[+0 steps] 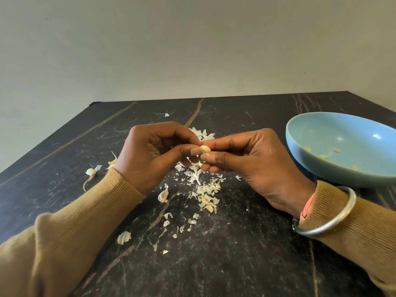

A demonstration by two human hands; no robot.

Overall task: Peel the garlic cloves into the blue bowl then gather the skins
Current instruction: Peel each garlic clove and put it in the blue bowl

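Pale garlic clove (205, 149) is pinched between the curled fingers (189, 151) of the left hand (150, 153) and the right hand (246, 156), above the tabletop (246, 264). Papery skins (206, 198) are scattered beneath the fingers. The blue bowl (342, 129) is set right of the fingers.

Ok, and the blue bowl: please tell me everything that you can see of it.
The blue bowl is wide and shallow, pale blue, smooth and glossy like glazed ceramic. It stands upright on the dark table, at the right, cut off by the picture's edge. Inside lie a few small yellowish bits. Only the table visibly touches it.
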